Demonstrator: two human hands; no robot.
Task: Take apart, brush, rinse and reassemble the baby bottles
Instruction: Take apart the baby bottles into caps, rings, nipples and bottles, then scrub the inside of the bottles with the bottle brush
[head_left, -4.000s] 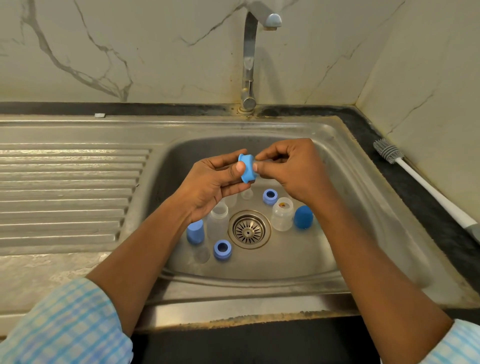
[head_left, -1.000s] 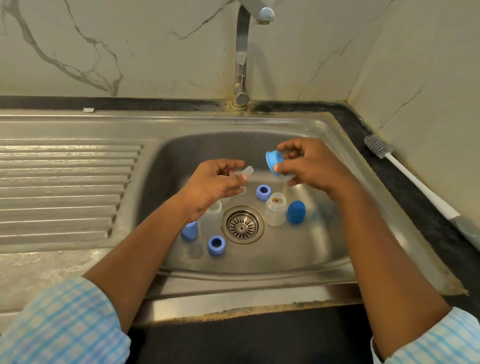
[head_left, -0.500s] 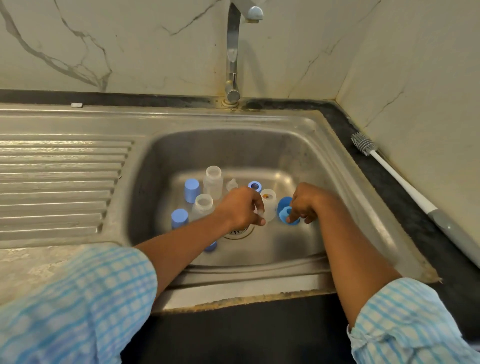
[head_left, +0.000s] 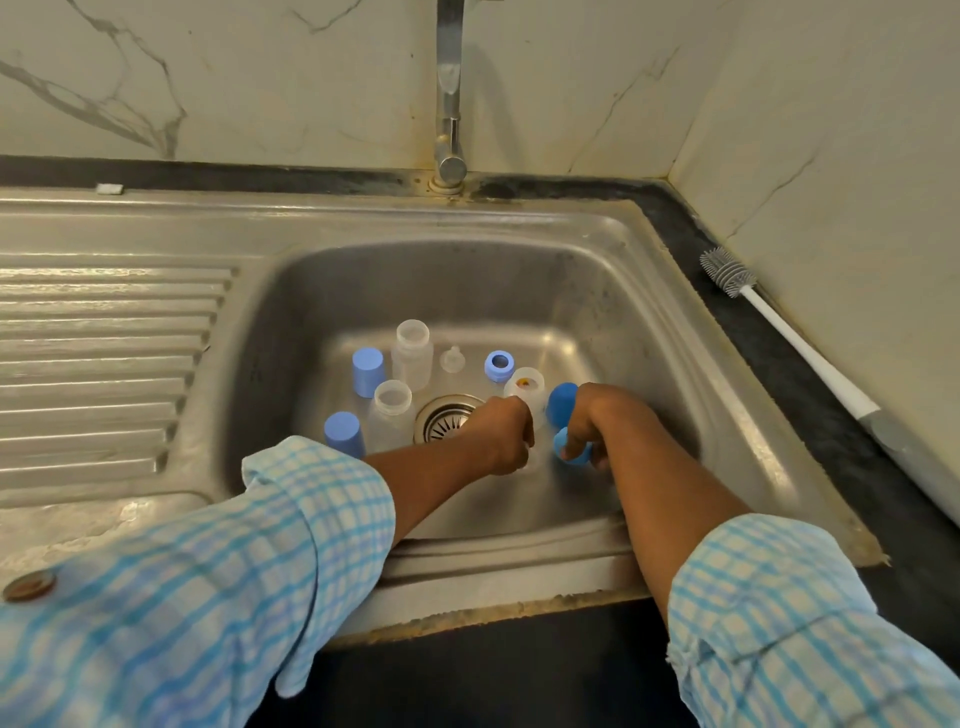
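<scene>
Nearest to the camera are two sleeves of light blue checked cloth, the left sleeve (head_left: 182, 597) and the right sleeve (head_left: 779, 613), each ending on the forearm. Under them runs the front rim of the steel sink (head_left: 493, 577), and both bare forearms reach down into the basin.

The left hand (head_left: 501, 434) is low over the basin floor, just right of the drain (head_left: 447, 418). Its fingers are curled toward the palm, and I cannot tell if they hold something, because the back of the hand hides them. The right hand (head_left: 597, 421) is just beside it. Its fingers pinch a blue collar ring (head_left: 569, 451), which seems to touch the basin floor, though the blur makes this not sure.

Directly behind the right hand stands a dark blue cap (head_left: 562, 402). Behind the left hand stands an open clear bottle (head_left: 525, 387) with a small orange spot inside. Left of the drain stand a second clear bottle (head_left: 390, 413) and a near light blue cap (head_left: 344, 434).

Further back is a row, from left to right: a far light blue cap (head_left: 368, 371), a third clear bottle (head_left: 413, 353), a clear nipple (head_left: 453, 359) and a second blue collar ring (head_left: 498, 366). At the back rim rises the tap (head_left: 449, 104).

On the dark bench (head_left: 810, 441) to the right of the sink lies a bottle brush (head_left: 795, 343), with its bristle head toward the far wall
</scene>
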